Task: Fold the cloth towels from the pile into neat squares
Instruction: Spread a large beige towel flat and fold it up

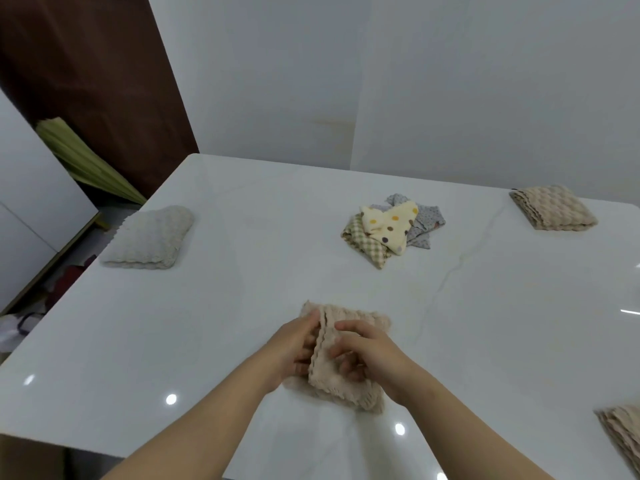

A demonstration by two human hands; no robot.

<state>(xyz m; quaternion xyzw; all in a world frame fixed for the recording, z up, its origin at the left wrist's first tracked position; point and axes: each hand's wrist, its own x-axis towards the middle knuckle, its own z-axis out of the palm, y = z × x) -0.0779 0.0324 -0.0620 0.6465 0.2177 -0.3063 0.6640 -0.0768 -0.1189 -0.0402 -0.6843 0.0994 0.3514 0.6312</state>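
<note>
Centrally, near the front edge of the table (242, 306), a beige towel (337, 386) is gripped by the left hand (294, 349) and right hand (375, 355), held close together at its fold. Beyond it the patterned pile (391, 226) is heaped. A grey folded towel (149, 237), a tan folded towel (554, 207) and an edge stack (623, 434) are set well apart, with bare tabletop left between
</note>
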